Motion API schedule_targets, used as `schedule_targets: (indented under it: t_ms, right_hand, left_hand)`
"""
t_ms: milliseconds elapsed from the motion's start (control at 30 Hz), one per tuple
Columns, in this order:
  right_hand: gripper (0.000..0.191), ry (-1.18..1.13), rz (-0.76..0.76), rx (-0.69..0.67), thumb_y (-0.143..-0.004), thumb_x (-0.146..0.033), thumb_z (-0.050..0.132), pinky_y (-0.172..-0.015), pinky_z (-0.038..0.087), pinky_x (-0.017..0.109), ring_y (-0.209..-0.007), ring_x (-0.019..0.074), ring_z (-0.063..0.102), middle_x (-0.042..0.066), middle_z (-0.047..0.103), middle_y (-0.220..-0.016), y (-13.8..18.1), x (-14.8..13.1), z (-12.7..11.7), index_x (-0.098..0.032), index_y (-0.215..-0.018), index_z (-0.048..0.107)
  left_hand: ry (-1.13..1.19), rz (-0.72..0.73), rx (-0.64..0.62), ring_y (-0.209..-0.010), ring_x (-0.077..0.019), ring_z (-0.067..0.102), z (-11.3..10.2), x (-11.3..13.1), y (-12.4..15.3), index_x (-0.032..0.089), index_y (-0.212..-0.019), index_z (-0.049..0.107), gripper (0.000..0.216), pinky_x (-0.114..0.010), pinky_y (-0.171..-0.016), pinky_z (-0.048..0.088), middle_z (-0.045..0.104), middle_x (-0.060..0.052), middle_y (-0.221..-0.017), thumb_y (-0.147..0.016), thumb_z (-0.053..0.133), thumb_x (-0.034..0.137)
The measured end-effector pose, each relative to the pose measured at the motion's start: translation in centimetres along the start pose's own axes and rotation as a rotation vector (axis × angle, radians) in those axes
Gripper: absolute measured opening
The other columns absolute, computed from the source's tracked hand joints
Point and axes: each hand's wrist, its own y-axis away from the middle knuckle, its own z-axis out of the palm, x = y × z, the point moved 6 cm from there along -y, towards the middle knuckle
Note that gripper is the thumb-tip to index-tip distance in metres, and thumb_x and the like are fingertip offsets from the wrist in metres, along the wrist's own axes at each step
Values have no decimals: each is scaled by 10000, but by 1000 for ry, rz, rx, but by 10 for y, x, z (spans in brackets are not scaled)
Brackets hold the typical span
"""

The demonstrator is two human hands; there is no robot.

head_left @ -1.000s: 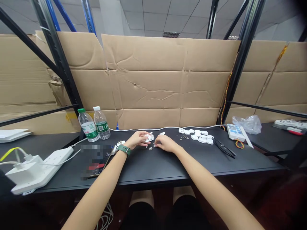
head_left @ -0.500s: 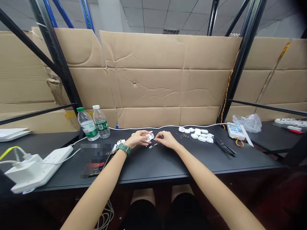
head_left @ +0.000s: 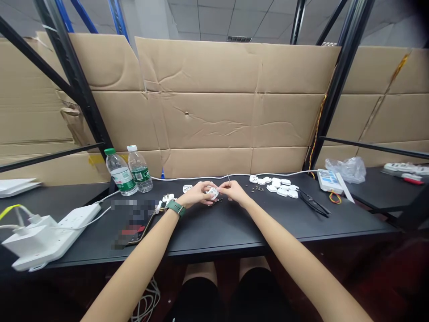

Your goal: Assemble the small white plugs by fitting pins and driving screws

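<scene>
A black tabletop (head_left: 214, 232) bears a white power strip (head_left: 75, 226) at its left end, then a green-capped bottle (head_left: 122, 179) just beside a white-capped bottle (head_left: 140, 172). Right of centre lie small metal parts (head_left: 258, 188), clustered white plastic pieces (head_left: 282, 193) and a black hand tool (head_left: 314, 204).

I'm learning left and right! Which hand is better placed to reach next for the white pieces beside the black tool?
Probably the right hand: it is nearer those white pieces. The left hand is farther away and holds a white part.
</scene>
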Motion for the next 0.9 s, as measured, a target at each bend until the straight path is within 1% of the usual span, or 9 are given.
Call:
schedule_targets:
  t_ms: [200, 367, 500, 600, 767, 900]
  right_hand:
    - [345, -52, 24, -5, -737, -464, 766, -373, 311, 194, -450, 54, 389, -18, 558, -618, 1, 1, 0, -127, -801, 727]
    - [334, -213, 55, -51, -704, -446, 791, -370, 291, 193, -410, 30, 325, -41, 524, -607, 1, 1, 2, -133, -768, 694]
    - [332, -301, 75, -101, -683, -425, 811, -381, 291, 194, -398, 16, 277, -49, 525, -605, 2, 1, 3, -134, -797, 698]
    - [321, -273, 65, -110, -688, -424, 797, -382, 291, 194, -402, 19, 286, -49, 523, -608, 3, -1, 4, -137, -787, 694]
    - [300, -152, 16, -36, -687, -426, 767, -383, 302, 198, -423, 45, 335, -54, 488, -575, 2, -4, 1, -145, -767, 700]
    - [311, -97, 6, -19, -696, -438, 748, -386, 322, 207, -429, 56, 349, -48, 484, -558, 0, -2, 1, -138, -774, 720]
  left_hand:
    - [8, 6, 13, -945, -271, 732, 1, 0, -1, 153, -1149, 608, 566, -436, -840, 602, 708, -132, -1050, -715, 856, 420]
    - [21, -2, 28, -957, -277, 731, 1, -2, -2, 157, -1139, 599, 568, -445, -847, 600, 705, -134, -1064, -709, 861, 421]
    - [21, -12, 31, -965, -283, 733, 1, -3, -2, 163, -1149, 585, 574, -467, -861, 596, 694, -132, -1081, -717, 859, 424]
    - [21, -14, 20, -979, -286, 731, 1, -4, -3, 163, -1150, 591, 570, -477, -876, 592, 690, -135, -1088, -722, 854, 432]
    - [13, -19, 24, -990, -288, 731, 1, -3, -2, 161, -1133, 609, 555, -466, -882, 592, 689, -138, -1096, -719, 854, 438]
    - [6, -15, 35, -973, -283, 735, 3, -1, -1, 161, -1120, 617, 534, -439, -857, 599, 698, -129, -1055, -729, 843, 447]
